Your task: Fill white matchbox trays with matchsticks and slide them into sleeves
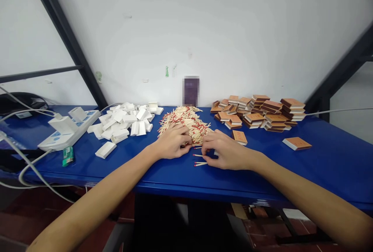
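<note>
Here's the L hand [175, 141] curled down at the near edge of the match pile [189, 121], can't tell if its fingers are clamped on any! R hand [223, 151] just beside it, thumb & forefinger together on the plain end of one match [198, 155], red head pointing L. Two loose matches [200, 163] lie just nearer on the blue surface [175, 174]. White trays [128, 118] heaped off L, orange-brown boxes [256, 117] stacked R, w/ one box [297, 143] well apart, far R
</note>
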A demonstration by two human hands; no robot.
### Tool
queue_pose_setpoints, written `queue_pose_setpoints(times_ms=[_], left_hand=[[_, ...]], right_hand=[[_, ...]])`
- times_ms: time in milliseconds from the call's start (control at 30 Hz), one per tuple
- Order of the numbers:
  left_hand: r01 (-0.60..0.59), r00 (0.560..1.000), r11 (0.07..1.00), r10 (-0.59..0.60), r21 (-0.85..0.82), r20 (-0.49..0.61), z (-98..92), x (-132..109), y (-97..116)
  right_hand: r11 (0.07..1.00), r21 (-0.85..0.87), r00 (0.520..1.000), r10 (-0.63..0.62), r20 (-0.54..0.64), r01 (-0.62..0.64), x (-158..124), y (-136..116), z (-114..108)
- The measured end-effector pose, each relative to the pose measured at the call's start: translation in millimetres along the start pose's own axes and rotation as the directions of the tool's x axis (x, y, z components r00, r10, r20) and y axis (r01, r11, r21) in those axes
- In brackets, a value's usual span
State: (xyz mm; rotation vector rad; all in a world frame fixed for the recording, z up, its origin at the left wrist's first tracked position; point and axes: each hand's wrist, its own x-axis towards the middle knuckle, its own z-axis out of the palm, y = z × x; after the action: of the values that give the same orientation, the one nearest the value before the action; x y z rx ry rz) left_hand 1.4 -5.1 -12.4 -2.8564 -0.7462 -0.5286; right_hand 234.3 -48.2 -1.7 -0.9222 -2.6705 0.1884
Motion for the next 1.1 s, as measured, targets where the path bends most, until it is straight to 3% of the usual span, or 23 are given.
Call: queue_pose_setpoints(times_ms=[267,500,967,1100], left_hand=[[-0.015,0.999,0.999,0.016,0.031,-0.029,1.1,1.7,-2.7],[-0.069,0.991,0.996,0.076,0.065,-0.114,0.2,0.6,0.9],[-0.027,0.989,0.998,0.019,-0.054,-0.144,-5.2,-1.6,1.4],[-0.025,0.990,0.994,0.010,-0.103,-0.141,-7.7,-2.5,3.9]], right_hand=[[0.993,-0.068,0.991,0.087,-0.097,-0.093,2.2,11.5,7.2],[0.991,-0.060,0.993,0.117,-0.032,-0.119,4.1,13.2,8.7],[0.999,0.049,0.998,-0.018,0.055,0.015,-0.9,-2.8,1.2],[0.999,0.037,1.000,-0.023,-0.009,0.023,-0.7,-1.4,1.5]])
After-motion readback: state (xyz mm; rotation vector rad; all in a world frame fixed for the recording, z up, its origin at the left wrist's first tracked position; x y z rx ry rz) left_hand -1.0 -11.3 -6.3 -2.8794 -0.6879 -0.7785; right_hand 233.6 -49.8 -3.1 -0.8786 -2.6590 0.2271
